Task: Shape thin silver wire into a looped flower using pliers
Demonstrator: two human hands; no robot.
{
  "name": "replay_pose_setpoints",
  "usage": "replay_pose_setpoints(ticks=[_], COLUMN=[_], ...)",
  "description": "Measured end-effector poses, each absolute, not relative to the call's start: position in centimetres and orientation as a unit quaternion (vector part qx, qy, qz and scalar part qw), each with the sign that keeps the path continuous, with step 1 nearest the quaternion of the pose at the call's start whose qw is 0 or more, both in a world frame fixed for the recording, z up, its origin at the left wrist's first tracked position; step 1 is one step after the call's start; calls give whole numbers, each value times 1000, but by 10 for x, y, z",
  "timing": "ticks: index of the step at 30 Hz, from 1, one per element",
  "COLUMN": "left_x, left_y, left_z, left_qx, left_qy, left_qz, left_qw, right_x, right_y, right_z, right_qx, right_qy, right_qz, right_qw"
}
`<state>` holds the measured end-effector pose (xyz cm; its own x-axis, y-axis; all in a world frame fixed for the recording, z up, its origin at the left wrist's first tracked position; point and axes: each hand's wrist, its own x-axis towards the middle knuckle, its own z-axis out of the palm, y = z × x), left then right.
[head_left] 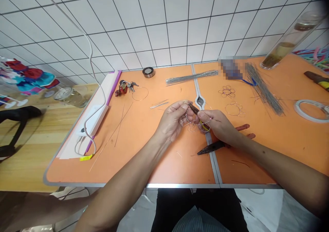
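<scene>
My left hand pinches a bent silver wire flower above the orange table. My right hand grips small pliers with a yellow handle, their dark jaws reaching into the wire by my left fingers. Under my right wrist lie larger red-handled pliers. Finished wire flower shapes lie beyond my right hand, with a looser wire shape close by. A bundle of straight silver wires lies ahead of my hands.
Further along lie a thick grey wire bundle, keys, a wire loop, a tape roll and a white tape ring. A white power strip and cable sit at the left; a glass tube stands far right.
</scene>
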<state>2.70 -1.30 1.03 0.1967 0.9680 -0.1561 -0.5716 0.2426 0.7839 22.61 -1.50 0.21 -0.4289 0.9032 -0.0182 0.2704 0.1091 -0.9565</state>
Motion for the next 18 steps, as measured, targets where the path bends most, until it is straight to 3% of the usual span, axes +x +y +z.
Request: replay_pose_setpoints(ticks=[18], left_x=[27], left_y=[-15], left_z=[12], left_qx=[299], left_qy=[334], left_qz=[542], left_qw=[711], right_x=[227], right_y=[-16], right_z=[-4], right_qx=[-452], right_qy=[-706], right_qz=[449], right_qw=[310])
